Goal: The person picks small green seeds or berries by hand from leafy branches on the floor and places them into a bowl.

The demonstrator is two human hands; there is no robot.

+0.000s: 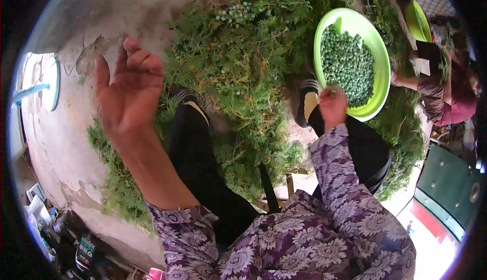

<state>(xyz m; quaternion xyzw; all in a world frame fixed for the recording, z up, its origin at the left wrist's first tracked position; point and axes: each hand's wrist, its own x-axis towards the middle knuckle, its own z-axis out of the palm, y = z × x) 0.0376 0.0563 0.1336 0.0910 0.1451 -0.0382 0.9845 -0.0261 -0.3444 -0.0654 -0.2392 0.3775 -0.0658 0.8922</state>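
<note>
My left hand (131, 90) is raised at the left with the palm turned up. Its fingers are half curled but apart, and nothing shows in it. My right hand (333, 108) is closed at the near rim of a lime-green basin (384, 84). What it holds, if anything, is too small to make out. Small round green cones (349, 64), like berries, fill much of the basin. Leafy evergreen branches (233, 62), some bearing the same cones, lie heaped between and beyond my feet, nearest my left hand.
Another person (441, 90) in a dark red top sits at the right, near a second green basin (418, 21). A pale blue round object (52, 84) is at the far left. Assorted clutter (56, 229) lies lower left, and a dark green panel (449, 186) stands lower right.
</note>
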